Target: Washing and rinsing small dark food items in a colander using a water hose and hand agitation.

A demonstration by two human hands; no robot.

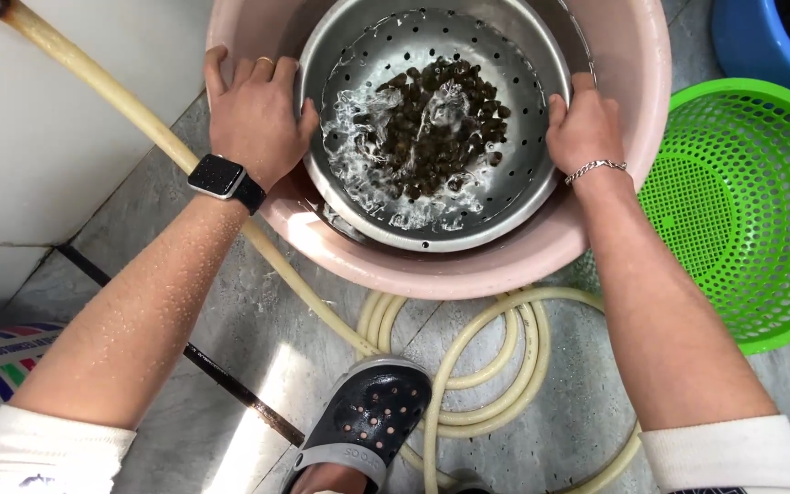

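From the head camera I look straight down and count. I see one shiny metal strainer bowl [432,128] full of little holes. It sits inside one big pink tub [468,265], tipped a bit so its open mouth leans toward me. The bowl is round, so it has no long side.

In the bowl there is one pile of small dark shells [441,119], too many to count, with water splashing over them.

I see two hands. My left hand [253,114] wraps over the left edge of the strainer bowl, fingers on the pink rim, thumb on the metal. My right hand [582,123] grips the right edge of the bowl. The hands are far apart, one on each side, both clamped on the bowl.

There is one black watch [223,178] on the left wrist and one silver bracelet [596,167] on the right wrist.

One green basket [742,210] stands just right of the tub. One blue bucket [752,41] peeks in at the top corner. One yellow hose [477,366] lies curled in loops under the tub. One dark shoe [368,421] with holes rests by the hose.

The floor [139,210] is grey tile and looks wet. A white wall [48,137] is on the left.
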